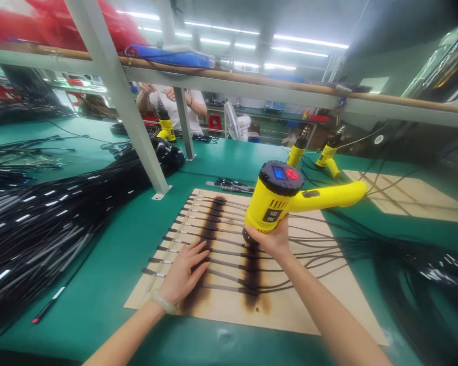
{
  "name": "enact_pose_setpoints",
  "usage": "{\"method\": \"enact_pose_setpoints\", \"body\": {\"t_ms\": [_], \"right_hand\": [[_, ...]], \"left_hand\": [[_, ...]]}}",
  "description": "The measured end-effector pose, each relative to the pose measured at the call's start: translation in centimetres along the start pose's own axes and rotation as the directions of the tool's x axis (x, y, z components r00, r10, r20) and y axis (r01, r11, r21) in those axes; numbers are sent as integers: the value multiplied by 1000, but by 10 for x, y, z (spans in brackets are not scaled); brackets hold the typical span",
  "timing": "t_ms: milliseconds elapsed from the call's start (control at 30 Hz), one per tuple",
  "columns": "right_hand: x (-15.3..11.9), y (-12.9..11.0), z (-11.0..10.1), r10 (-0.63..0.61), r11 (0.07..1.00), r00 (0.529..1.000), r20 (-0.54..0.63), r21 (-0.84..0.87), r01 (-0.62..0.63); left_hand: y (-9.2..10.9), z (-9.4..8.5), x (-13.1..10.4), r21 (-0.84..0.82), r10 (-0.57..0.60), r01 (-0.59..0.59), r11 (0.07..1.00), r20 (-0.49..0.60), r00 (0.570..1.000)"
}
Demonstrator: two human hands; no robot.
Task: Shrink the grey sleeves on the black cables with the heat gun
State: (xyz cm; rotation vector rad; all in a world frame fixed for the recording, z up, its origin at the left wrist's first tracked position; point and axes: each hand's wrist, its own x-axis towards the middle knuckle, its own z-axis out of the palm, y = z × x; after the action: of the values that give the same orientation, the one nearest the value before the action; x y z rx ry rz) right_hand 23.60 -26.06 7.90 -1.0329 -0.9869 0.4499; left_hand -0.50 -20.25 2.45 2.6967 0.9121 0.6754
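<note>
My right hand (273,240) grips a yellow heat gun (263,206) low on its barrel. The gun points down at the wooden board (290,317), and its black end cap with blue and red panels faces up. Several black cables (225,249) lie side by side across the board, under the gun's nozzle. On the cables at the board's left side rests my left hand (185,269), fingers spread and holding nothing. Two dark scorch bands (213,221) run across the wood, one beneath the gun and one by my left fingers.
A thick bundle of black cables (80,188) covers the left of the green table (110,320); more coil at right (416,269). Other heat guns (327,152) stand behind. A metal post (125,107) supports the overhead shelf. A co-worker (193,109) and a fan (232,122) are beyond.
</note>
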Motion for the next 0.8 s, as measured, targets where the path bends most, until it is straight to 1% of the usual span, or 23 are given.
{"method": "enact_pose_setpoints", "body": {"t_ms": [133, 267, 333, 400, 500, 567, 633, 700, 800], "right_hand": [[-2, 1, 0, -40, 999, 999, 11, -35, 40], [-2, -3, -4, -26, 999, 999, 27, -36, 27], [-2, -6, -5, -11, 999, 999, 34, -42, 12], [-1, -6, -6, -5, 999, 999, 39, -51, 7], [0, -5, -7, -26, 998, 1000, 9, -65, 27], [0, -5, -9, -30, 998, 999, -18, -64, 29], [0, -5, -11, -32, 998, 999, -32, -53, 30], [1, -7, -12, -37, 998, 998, -42, -45, 35], [1, -9, -12, -42, 998, 998, -54, -44, 40]], "left_hand": [[3, -1, -14, -12, 17, -18, 1000, -24, 1000], [11, -2, -28, -24, 34, -37, 999, -88, 996], [20, 0, -35, -38, 58, -62, 997, -112, 992], [34, 3, -45, -59, 87, -96, 994, -136, 987], [58, 10, -61, -86, 108, -124, 989, -165, 980], [69, 15, -72, -86, 119, -133, 987, -155, 981], [75, 19, -80, -71, 133, -143, 987, -131, 982], [76, 22, -84, -53, 132, -138, 989, -111, 985], [75, 25, -84, -49, 105, -111, 993, -105, 989]]}}
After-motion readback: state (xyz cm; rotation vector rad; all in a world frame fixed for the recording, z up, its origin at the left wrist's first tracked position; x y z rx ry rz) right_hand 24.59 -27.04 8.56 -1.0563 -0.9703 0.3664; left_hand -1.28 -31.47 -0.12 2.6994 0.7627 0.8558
